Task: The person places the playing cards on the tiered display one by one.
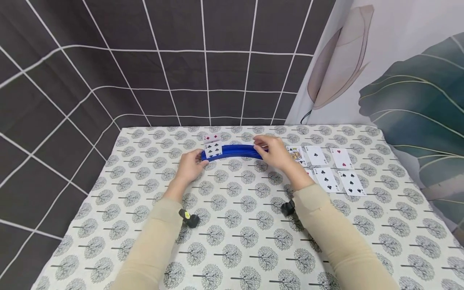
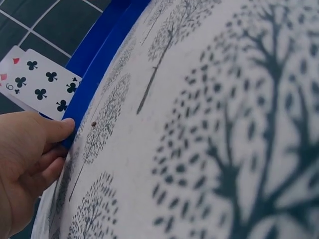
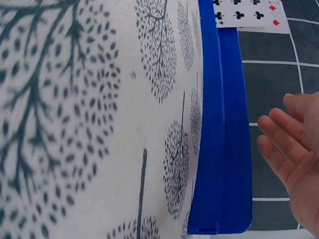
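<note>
A curved blue card holder (image 1: pixel 237 150) lies across the table. At its left end my left hand (image 1: pixel 190 166) grips it, the thumb on the near side in the left wrist view. A six of clubs (image 2: pixel 47 82) stands in the slot beside that hand. Behind the six a diamonds card (image 1: pixel 212 137) also stands, partly covered. Over the holder's right end in the head view is my right hand (image 1: pixel 274 152). In the right wrist view its fingers (image 3: pixel 281 134) are loosely extended, hold nothing and are apart from the blue holder.
Face-up cards lie in two rows at the right, among them a face card (image 1: pixel 297 154), a clubs card (image 1: pixel 326 179), a hearts card (image 1: pixel 341 158) and a spades card (image 1: pixel 351 183). A tree-patterned cloth (image 1: pixel 232 237) covers the table. A dark gridded curtain (image 1: pixel 228 72) hangs behind.
</note>
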The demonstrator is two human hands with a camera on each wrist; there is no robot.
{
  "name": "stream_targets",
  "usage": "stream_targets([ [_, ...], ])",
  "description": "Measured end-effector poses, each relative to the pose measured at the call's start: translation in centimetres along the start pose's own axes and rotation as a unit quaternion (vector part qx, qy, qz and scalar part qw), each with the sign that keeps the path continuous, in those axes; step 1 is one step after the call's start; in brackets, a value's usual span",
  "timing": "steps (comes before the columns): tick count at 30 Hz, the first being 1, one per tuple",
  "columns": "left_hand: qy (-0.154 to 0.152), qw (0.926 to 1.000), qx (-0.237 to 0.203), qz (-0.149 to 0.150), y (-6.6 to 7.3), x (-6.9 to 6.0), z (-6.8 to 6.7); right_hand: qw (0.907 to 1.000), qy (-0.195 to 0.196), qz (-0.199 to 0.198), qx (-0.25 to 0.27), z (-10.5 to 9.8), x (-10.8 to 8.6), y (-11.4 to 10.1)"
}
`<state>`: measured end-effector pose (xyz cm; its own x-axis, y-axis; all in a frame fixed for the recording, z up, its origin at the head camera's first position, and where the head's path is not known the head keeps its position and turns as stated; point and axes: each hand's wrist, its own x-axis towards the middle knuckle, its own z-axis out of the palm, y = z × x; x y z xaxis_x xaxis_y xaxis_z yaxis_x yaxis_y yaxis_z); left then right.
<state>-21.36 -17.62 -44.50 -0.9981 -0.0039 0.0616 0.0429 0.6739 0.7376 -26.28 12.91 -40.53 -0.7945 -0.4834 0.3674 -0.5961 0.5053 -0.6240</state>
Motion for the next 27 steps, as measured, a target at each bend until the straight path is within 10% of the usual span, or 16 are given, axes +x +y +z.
stream_targets([
  [27, 0.004, 0.9988, -0.047, -0.015, -0.2, 0.4, 0.5, 0.9988, 0.025, 0.028, -0.031, -3.6, -2.3, 2.7],
])
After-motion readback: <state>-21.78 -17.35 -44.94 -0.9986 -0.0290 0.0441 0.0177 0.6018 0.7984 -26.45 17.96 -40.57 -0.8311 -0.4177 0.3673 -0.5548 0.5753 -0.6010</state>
